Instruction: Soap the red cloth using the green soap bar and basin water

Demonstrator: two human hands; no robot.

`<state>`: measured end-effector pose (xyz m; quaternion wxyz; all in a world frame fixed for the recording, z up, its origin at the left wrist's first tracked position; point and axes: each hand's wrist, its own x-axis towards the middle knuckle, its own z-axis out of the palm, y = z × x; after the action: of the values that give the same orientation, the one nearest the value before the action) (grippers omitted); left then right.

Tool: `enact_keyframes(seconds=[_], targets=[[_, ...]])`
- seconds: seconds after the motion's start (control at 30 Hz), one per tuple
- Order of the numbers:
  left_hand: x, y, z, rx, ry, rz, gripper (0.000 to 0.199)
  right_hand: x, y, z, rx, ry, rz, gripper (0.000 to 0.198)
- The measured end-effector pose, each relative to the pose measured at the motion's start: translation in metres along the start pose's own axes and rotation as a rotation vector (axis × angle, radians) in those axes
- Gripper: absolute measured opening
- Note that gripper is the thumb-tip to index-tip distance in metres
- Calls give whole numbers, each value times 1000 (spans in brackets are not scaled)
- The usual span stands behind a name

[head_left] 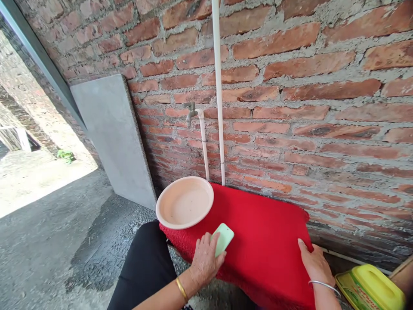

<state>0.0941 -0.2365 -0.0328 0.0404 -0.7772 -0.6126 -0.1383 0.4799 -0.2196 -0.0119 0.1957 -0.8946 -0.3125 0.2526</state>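
My left hand (205, 260), with a gold bangle at its wrist, is closed around a pale green scrubbing brush (225, 237). The brush has a smooth rounded back with a small hole near its end; its underside is hidden against the cloth. A red cloth (258, 232) lies spread over a low support and hangs down at the front. At the cloth's right edge, my right hand (316, 263) grips it, thumb on top and fingers out of sight. Left of the brush, a pale pink basin (184, 203) rests on the cloth's back-left corner.
A brick wall (290, 129) rises behind, with a tap (190, 113) and white pipes (218, 86). A grey slab (112, 137) leans there. Wet concrete floor (100, 245) lies at left. A yellow plastic jug (371, 286) stands at lower right.
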Motion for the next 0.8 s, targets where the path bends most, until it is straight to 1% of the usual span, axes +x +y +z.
enact_keyframes(seconds=[0.07, 0.1, 0.17, 0.23, 0.33, 0.4, 0.43, 0.5, 0.6, 0.67, 0.73, 0.8], targets=[[12, -20, -10, 43, 10, -99, 50, 1, 0, 1, 4, -4, -7, 78], [14, -25, -12, 57, 9, -127, 48, 2, 1, 1, 11, -7, -7, 78], [12, -23, -8, 70, 7, -128, 47, 3, 2, 2, 18, -10, -1, 77], [0, -6, 3, 59, 9, -64, 50, 3, 3, 2, 9, -5, -2, 77], [-21, 30, 23, -19, -32, 110, 62, 3, 4, 1, -15, 3, -16, 77], [-26, 47, 26, -86, -102, 211, 70, 3, 4, 0, -18, 8, -14, 77], [-25, 50, 24, -113, -135, 230, 71, 3, 3, 0, -19, 12, -13, 77], [-15, 45, 13, -127, -170, 183, 68, 2, 3, 0, -22, 20, -10, 75], [11, 18, -13, -69, -152, -1, 57, 2, 3, 1, -7, 21, 0, 75], [27, 1, -25, -23, -132, -91, 51, 2, 3, 2, 14, 17, 11, 76], [32, -6, -28, 7, -113, -129, 48, 3, 4, 3, 27, 12, 17, 77], [26, 0, -19, 21, -92, -105, 49, 4, 5, 3, 29, 8, 20, 78]])
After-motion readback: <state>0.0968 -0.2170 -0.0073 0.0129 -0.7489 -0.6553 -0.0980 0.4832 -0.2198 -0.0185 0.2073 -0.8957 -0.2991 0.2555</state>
